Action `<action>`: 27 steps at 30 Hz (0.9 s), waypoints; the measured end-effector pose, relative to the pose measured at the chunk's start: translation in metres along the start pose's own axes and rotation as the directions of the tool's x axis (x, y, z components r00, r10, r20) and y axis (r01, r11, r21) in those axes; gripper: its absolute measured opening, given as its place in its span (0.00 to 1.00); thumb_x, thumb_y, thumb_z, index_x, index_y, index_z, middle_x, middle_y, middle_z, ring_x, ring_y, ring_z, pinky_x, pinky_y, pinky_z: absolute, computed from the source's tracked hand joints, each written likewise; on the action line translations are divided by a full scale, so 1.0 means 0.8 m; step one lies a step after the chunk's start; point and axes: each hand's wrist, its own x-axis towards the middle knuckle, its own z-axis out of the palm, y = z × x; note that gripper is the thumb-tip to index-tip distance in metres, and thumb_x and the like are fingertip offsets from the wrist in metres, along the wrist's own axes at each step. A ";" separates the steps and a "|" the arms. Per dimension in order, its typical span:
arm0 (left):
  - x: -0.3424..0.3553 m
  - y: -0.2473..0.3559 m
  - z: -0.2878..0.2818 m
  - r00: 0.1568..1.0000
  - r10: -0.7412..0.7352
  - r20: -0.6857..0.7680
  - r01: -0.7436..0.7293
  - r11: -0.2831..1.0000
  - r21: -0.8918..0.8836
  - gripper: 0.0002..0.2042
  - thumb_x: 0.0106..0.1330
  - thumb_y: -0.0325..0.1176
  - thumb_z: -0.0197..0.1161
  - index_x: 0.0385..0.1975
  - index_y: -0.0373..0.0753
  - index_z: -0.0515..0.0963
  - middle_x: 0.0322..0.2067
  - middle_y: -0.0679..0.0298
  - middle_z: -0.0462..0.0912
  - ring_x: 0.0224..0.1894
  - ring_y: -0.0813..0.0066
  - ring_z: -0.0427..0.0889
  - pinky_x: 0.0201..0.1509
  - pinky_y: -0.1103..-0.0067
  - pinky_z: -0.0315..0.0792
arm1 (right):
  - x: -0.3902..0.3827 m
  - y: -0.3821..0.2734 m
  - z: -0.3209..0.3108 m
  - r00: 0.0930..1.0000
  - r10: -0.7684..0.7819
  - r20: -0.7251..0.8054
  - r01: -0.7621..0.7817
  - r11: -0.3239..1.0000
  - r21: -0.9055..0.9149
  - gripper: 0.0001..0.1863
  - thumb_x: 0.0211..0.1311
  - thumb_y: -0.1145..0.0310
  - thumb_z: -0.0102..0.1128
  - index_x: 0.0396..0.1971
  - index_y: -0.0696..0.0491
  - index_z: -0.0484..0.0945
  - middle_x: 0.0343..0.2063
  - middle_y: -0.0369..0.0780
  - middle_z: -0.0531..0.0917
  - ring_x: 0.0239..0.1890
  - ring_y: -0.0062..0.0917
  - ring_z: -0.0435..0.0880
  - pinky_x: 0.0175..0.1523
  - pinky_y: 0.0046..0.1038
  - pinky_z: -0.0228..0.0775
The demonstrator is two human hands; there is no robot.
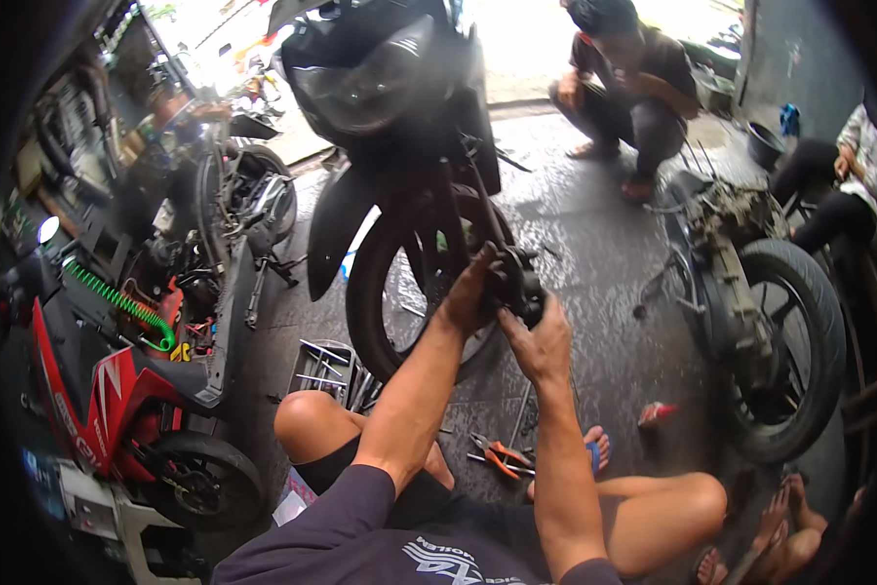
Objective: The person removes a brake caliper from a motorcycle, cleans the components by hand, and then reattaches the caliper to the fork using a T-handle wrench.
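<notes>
Both my hands are closed around a dark, greasy metal part [516,285], which looks like a brake caliper, beside the front fork of a black scooter [360,88]. My left hand [469,292] grips its left side, close to the front wheel [372,292]. From the right and below, my right hand [544,341] holds it, thumb toward me. Some fingers of both hands are hidden behind the part. Whether it is joined to the fork I cannot tell.
Orange-handled pliers [502,458] lie on the floor before me. A tray of tools [321,366] stands left of the wheel. A red scooter [97,400] is at left, a detached rear wheel assembly [784,341] at right. One person [628,88] squats ahead; others sit at right.
</notes>
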 end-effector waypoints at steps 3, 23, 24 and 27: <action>0.005 -0.001 -0.001 0.992 -0.040 0.116 0.057 0.988 -0.146 0.36 0.69 0.63 0.58 0.58 0.31 0.75 0.43 0.56 0.86 0.44 0.66 0.87 0.52 0.69 0.82 | -0.001 -0.008 -0.002 1.000 0.027 -0.008 -0.027 0.999 -0.039 0.38 0.51 0.56 0.78 0.56 0.63 0.72 0.47 0.54 0.81 0.51 0.48 0.82 0.56 0.42 0.74; 0.032 -0.025 -0.116 0.980 0.172 0.101 -0.200 0.866 0.458 0.25 0.74 0.50 0.48 0.59 0.38 0.76 0.54 0.56 0.82 0.54 0.62 0.82 0.63 0.65 0.73 | 0.010 0.015 0.030 0.983 -0.117 -0.138 0.109 0.992 -0.069 0.27 0.50 0.64 0.72 0.46 0.62 0.72 0.41 0.56 0.79 0.47 0.53 0.79 0.53 0.46 0.73; 0.022 -0.023 -0.099 0.991 0.127 0.041 -0.133 0.948 0.290 0.31 0.74 0.58 0.44 0.61 0.37 0.74 0.55 0.55 0.81 0.57 0.60 0.81 0.65 0.64 0.73 | 0.007 0.012 0.035 0.987 -0.079 -0.139 0.073 0.996 -0.051 0.28 0.49 0.64 0.72 0.47 0.63 0.72 0.42 0.57 0.78 0.47 0.53 0.79 0.54 0.45 0.74; 0.021 -0.024 -0.074 0.999 0.021 0.030 -0.025 0.991 0.129 0.40 0.71 0.70 0.43 0.66 0.39 0.69 0.59 0.54 0.78 0.60 0.57 0.79 0.68 0.59 0.70 | -0.007 0.022 0.028 0.978 -0.086 -0.191 0.081 0.996 -0.035 0.33 0.49 0.65 0.73 0.52 0.64 0.69 0.44 0.57 0.77 0.47 0.52 0.80 0.56 0.45 0.74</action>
